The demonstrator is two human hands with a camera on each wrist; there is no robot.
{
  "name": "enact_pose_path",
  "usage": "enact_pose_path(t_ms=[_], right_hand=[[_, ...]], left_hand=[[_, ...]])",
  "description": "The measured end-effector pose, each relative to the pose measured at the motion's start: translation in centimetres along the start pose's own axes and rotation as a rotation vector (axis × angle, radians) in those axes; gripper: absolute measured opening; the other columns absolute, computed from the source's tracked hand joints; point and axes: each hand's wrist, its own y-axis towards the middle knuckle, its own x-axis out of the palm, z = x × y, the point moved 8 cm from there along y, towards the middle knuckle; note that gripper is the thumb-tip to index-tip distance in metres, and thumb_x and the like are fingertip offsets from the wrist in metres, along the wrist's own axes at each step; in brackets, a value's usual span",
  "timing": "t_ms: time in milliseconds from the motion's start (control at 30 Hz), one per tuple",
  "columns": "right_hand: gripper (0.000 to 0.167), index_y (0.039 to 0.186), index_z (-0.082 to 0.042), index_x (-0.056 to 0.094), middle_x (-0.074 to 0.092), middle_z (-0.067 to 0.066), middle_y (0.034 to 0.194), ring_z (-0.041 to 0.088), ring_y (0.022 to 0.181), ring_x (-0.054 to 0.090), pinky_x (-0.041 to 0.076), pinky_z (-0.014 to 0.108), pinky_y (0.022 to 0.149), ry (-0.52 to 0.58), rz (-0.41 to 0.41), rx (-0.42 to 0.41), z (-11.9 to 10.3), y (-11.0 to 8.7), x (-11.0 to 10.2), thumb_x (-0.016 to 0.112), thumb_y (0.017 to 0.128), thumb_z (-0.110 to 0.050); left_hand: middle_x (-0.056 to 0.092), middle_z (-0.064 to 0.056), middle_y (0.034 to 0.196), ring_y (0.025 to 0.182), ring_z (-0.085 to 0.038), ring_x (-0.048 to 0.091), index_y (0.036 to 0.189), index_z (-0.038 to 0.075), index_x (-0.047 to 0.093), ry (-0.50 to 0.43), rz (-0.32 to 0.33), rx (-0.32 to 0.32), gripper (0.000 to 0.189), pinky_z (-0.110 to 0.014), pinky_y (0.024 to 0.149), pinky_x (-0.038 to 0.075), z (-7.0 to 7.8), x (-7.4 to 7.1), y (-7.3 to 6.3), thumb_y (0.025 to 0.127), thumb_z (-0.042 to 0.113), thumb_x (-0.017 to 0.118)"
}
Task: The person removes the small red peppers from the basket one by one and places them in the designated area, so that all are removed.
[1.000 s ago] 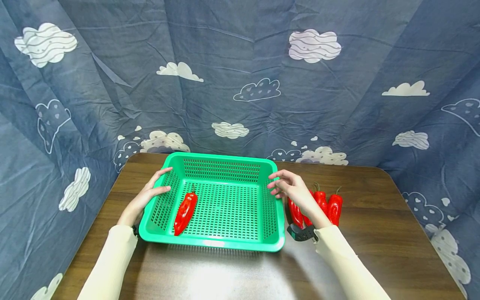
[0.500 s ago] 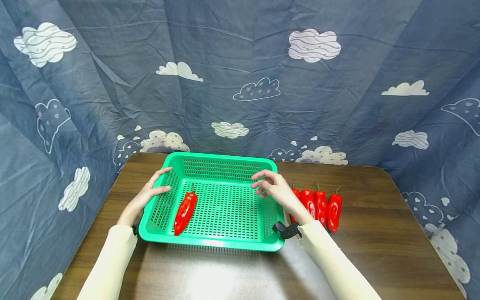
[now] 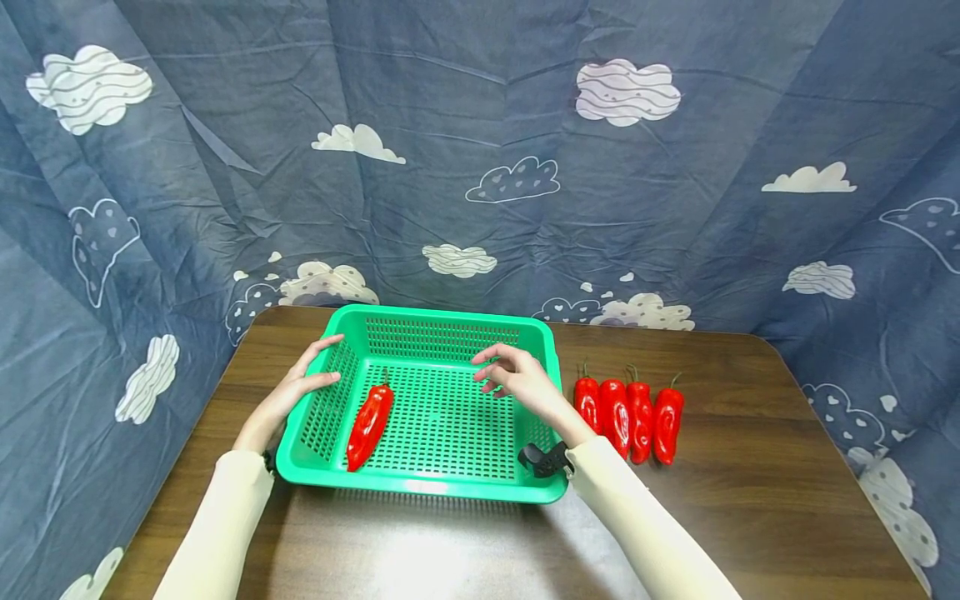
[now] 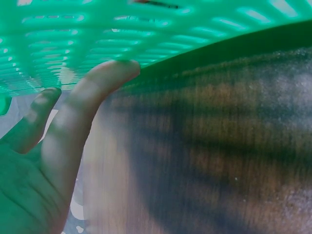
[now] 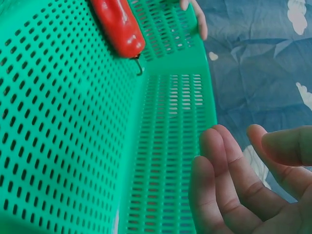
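Note:
My left hand [image 3: 288,392] holds the left rim of a green slotted plastic basket [image 3: 427,486]. Thumb and index finger reach over the rim, and the left wrist view has two fingers [image 4: 105,80] against the outer wall. Over the right half of the basket hovers my right hand [image 3: 517,375], with loosely bent fingers and nothing between them. One red pepper [image 3: 370,427] lies tilted on the basket's floor at the left, its green stem toward the back; the right wrist view also shows this pepper [image 5: 119,27].
Several red peppers [image 3: 641,421] lie side by side on the wooden table [image 3: 765,467], just right of the basket. A blue cloth [image 3: 480,225] printed with clouds hangs behind the table and at both sides.
My right hand has moved left from the basket's right rim to over its inside, uncovering the peppers on the table. The left hand, the basket and the pepper inside have stayed put.

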Motion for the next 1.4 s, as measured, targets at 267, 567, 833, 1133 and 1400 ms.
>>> enact_pose_path(t_ms=[267, 567, 833, 1133, 1400], right_hand=[[0.023, 0.115, 0.006, 0.058, 0.067, 0.018, 0.096, 0.043, 0.087, 0.062, 0.051, 0.050, 0.075, -0.049, -0.034, -0.031, -0.2, 0.5, 1.5, 0.049, 0.094, 0.000], [0.025, 0.118, -0.003, 0.060, 0.067, 0.012, 0.099, 0.042, 0.092, 0.060, 0.050, 0.051, 0.078, -0.072, -0.069, 0.009, -0.1, 1.1, 3.3, 0.053, 0.095, -0.005], [0.030, 0.123, -0.004, 0.058, 0.061, 0.015, 0.111, 0.038, 0.099, 0.060, 0.048, 0.048, 0.085, -0.083, -0.127, -0.012, 0.2, 1.6, 4.6, 0.055, 0.094, -0.004], [0.037, 0.130, -0.001, 0.052, 0.052, 0.026, 0.126, 0.039, 0.105, 0.059, 0.048, 0.044, 0.089, -0.081, -0.168, -0.016, 0.1, 2.0, 5.7, 0.057, 0.093, -0.002], [0.038, 0.131, -0.009, 0.053, 0.053, 0.022, 0.126, 0.027, 0.100, 0.061, 0.047, 0.046, 0.088, -0.134, -0.209, -0.007, 0.2, 2.1, 6.5, 0.057, 0.094, -0.005]], left_hand=[[0.001, -0.004, 0.157, 0.136, -0.037, 0.012, 0.153, 0.023, 0.020, -0.003, 0.003, 0.007, 0.064, -0.057, 0.098, 0.026, 0.1, 0.1, 0.0, 0.098, 0.019, 0.052], [0.004, -0.004, 0.157, 0.133, -0.036, 0.018, 0.152, 0.024, 0.021, -0.001, 0.002, 0.009, 0.063, -0.050, 0.095, 0.032, 0.1, 0.1, 0.0, 0.098, 0.020, 0.053], [0.003, -0.005, 0.157, 0.134, -0.036, 0.016, 0.153, 0.023, 0.021, 0.007, 0.002, 0.010, 0.064, -0.053, 0.097, 0.029, 0.1, 0.0, 0.0, 0.097, 0.020, 0.053], [0.003, -0.004, 0.157, 0.134, -0.036, 0.016, 0.152, 0.024, 0.022, -0.002, 0.005, 0.001, 0.064, -0.054, 0.097, 0.029, 0.2, 0.1, 0.0, 0.097, 0.021, 0.053], [0.002, -0.004, 0.157, 0.130, -0.038, 0.024, 0.153, 0.025, 0.021, -0.010, 0.000, -0.014, 0.064, -0.047, 0.092, 0.037, 0.0, 0.1, -0.1, 0.098, 0.022, 0.053]])
